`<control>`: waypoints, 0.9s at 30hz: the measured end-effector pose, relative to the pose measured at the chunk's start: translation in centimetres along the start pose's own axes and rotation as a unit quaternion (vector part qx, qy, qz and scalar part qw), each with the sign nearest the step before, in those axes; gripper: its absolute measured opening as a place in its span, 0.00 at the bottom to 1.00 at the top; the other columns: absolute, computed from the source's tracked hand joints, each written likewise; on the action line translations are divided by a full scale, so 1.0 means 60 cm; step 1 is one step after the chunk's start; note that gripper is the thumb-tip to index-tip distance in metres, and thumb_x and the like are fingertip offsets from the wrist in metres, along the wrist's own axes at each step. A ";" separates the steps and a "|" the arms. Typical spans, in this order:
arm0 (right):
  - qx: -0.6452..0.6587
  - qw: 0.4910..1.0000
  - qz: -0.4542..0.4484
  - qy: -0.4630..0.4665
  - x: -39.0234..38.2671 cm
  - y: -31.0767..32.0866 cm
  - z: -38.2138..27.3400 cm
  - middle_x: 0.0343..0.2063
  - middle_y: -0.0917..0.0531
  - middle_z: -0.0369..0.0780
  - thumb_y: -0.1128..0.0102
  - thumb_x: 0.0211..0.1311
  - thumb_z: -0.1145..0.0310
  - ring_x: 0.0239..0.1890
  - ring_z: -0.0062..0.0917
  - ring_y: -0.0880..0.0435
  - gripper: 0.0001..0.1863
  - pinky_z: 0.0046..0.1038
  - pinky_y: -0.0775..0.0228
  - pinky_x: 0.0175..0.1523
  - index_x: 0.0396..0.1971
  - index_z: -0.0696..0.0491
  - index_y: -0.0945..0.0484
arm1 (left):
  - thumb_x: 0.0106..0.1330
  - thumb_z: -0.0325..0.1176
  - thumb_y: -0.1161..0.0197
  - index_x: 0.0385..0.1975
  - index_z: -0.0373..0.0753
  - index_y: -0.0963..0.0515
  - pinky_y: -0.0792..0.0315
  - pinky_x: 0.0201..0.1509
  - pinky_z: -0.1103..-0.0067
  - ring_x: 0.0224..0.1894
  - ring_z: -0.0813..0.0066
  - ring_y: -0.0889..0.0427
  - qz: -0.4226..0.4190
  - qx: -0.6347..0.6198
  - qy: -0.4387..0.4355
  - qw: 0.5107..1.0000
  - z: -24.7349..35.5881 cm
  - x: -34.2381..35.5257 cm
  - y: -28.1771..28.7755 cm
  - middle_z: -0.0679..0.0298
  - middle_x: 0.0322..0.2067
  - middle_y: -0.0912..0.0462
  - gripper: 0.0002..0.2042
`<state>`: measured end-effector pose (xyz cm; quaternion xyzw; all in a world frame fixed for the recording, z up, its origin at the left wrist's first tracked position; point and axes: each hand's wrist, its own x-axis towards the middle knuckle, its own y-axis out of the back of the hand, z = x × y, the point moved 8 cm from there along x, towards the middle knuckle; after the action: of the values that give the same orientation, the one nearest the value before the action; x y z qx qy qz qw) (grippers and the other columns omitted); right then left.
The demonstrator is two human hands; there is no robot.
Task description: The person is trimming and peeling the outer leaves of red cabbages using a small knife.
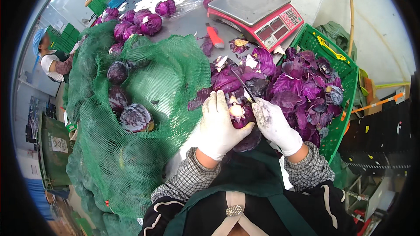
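My left hand [221,126], in a white glove, is wrapped round the side of a trimmed purple cabbage [240,116] with its pale cut stem facing up. My right hand [273,124], also gloved, grips a knife [243,85] whose blade points away from me over loose leaves, just past the cabbage. A green crate [348,98] heaped with torn purple leaves [302,87] stands to the right. Whole cabbages [135,117] lie inside a green mesh sack [166,70] to my left.
A red weighing scale [267,32] stands at the back right, with a red-handled cutter [214,37] beside it. More cabbages [151,24] sit on the metal table [183,26]. Two co-workers [54,63] in blue caps are at the left and back left, near green crates and a bin [54,166].
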<state>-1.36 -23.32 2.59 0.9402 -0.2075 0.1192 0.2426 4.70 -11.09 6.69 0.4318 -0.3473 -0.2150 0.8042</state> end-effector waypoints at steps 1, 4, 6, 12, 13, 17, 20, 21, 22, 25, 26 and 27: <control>0.002 1.000 0.001 0.001 0.002 0.001 -0.005 0.36 0.19 0.52 0.48 0.62 0.74 0.38 0.44 0.19 0.13 0.34 0.25 0.43 0.45 0.63 0.25 | 0.41 0.48 0.25 0.57 0.20 0.40 0.38 0.62 0.60 0.57 0.40 0.34 -0.003 -0.001 0.001 1.000 -0.006 -0.005 -0.002 0.35 0.54 0.34 0.48; 0.016 0.999 -0.026 -0.025 0.009 0.008 -0.032 0.36 0.19 0.50 0.41 0.61 0.71 0.39 0.41 0.19 0.15 0.31 0.27 0.44 0.45 0.63 0.26 | 0.41 0.48 0.25 0.57 0.20 0.40 0.38 0.63 0.61 0.58 0.40 0.35 0.014 -0.010 -0.002 1.000 -0.008 -0.005 0.001 0.36 0.54 0.34 0.48; 0.001 0.999 -0.032 -0.035 0.020 0.013 -0.031 0.36 0.19 0.49 0.39 0.59 0.70 0.39 0.40 0.19 0.16 0.30 0.27 0.44 0.44 0.63 0.25 | 0.41 0.47 0.25 0.57 0.21 0.40 0.38 0.62 0.59 0.56 0.39 0.34 0.023 -0.020 -0.013 0.999 -0.004 -0.005 0.004 0.35 0.54 0.34 0.48; -0.229 0.963 -0.095 0.102 0.035 0.008 -0.050 0.33 0.20 0.49 0.39 0.56 0.67 0.36 0.39 0.19 0.15 0.32 0.26 0.40 0.40 0.61 0.24 | 0.41 0.46 0.25 0.57 0.21 0.40 0.39 0.63 0.61 0.58 0.41 0.34 -0.005 -0.015 -0.020 1.000 -0.001 -0.001 -0.001 0.36 0.54 0.34 0.47; -0.260 0.956 -0.072 0.119 0.034 0.008 -0.065 0.30 0.21 0.47 0.43 0.56 0.68 0.32 0.40 0.20 0.11 0.34 0.25 0.36 0.35 0.59 0.24 | 0.40 0.46 0.25 0.57 0.21 0.40 0.39 0.63 0.61 0.58 0.41 0.34 0.002 -0.011 -0.020 1.000 -0.001 0.001 -0.002 0.36 0.54 0.34 0.47; -0.295 0.945 -0.034 0.137 0.043 -0.003 -0.077 0.25 0.23 0.45 0.47 0.56 0.70 0.27 0.41 0.20 0.06 0.37 0.26 0.31 0.29 0.56 0.25 | 0.40 0.46 0.25 0.57 0.22 0.39 0.39 0.64 0.62 0.58 0.42 0.34 0.003 0.006 -0.011 1.000 -0.007 0.004 -0.003 0.38 0.54 0.33 0.47; -0.274 0.958 -0.019 0.086 0.064 0.011 -0.041 0.30 0.21 0.47 0.46 0.58 0.70 0.32 0.43 0.20 0.09 0.37 0.26 0.37 0.36 0.58 0.24 | 0.40 0.45 0.24 0.57 0.23 0.39 0.38 0.64 0.64 0.58 0.45 0.33 0.015 -0.004 0.008 1.000 -0.024 0.001 0.004 0.39 0.54 0.33 0.47; -0.267 0.961 0.036 0.062 0.072 0.035 -0.021 0.27 0.22 0.48 0.46 0.58 0.70 0.32 0.45 0.21 0.08 0.38 0.27 0.37 0.33 0.58 0.25 | 0.40 0.44 0.24 0.58 0.24 0.40 0.37 0.64 0.67 0.58 0.48 0.31 0.009 -0.053 0.036 0.998 -0.045 -0.002 0.008 0.41 0.54 0.33 0.47; -0.303 0.939 0.126 0.105 0.062 0.070 0.014 0.23 0.22 0.43 0.45 0.60 0.70 0.27 0.36 0.21 0.06 0.32 0.28 0.33 0.31 0.57 0.25 | 0.40 0.43 0.23 0.60 0.24 0.41 0.37 0.63 0.69 0.58 0.53 0.30 -0.002 -0.110 0.054 0.992 -0.057 -0.002 0.011 0.43 0.55 0.32 0.48; 0.124 0.963 0.066 -0.231 0.044 0.071 0.084 0.25 0.23 0.36 0.41 0.59 0.73 0.28 0.16 0.25 0.04 0.20 0.31 0.36 0.33 0.56 0.24 | 0.41 0.40 0.23 0.61 0.24 0.43 0.35 0.62 0.73 0.57 0.61 0.29 -0.002 -0.217 0.118 0.969 -0.117 -0.025 0.000 0.48 0.54 0.32 0.48; 0.195 0.955 0.045 -0.221 0.041 0.058 0.056 0.26 0.23 0.35 0.35 0.57 0.71 0.29 0.12 0.26 0.09 0.19 0.31 0.37 0.35 0.56 0.24 | 0.41 0.40 0.23 0.61 0.24 0.43 0.35 0.62 0.73 0.57 0.61 0.29 -0.005 -0.216 0.119 0.969 -0.113 -0.026 0.000 0.48 0.54 0.32 0.48; 0.190 0.966 0.000 -0.177 0.041 0.036 0.030 0.26 0.22 0.36 0.33 0.56 0.68 0.30 0.15 0.25 0.12 0.20 0.31 0.38 0.36 0.57 0.24 | 0.41 0.39 0.23 0.61 0.24 0.44 0.35 0.62 0.73 0.56 0.61 0.29 -0.006 -0.209 0.100 0.973 -0.104 -0.025 0.001 0.48 0.54 0.32 0.48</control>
<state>0.11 -26.77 2.71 0.9751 -0.2205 -0.0123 0.0190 8.33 -6.66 3.76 0.2754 -0.2096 -0.2431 0.9062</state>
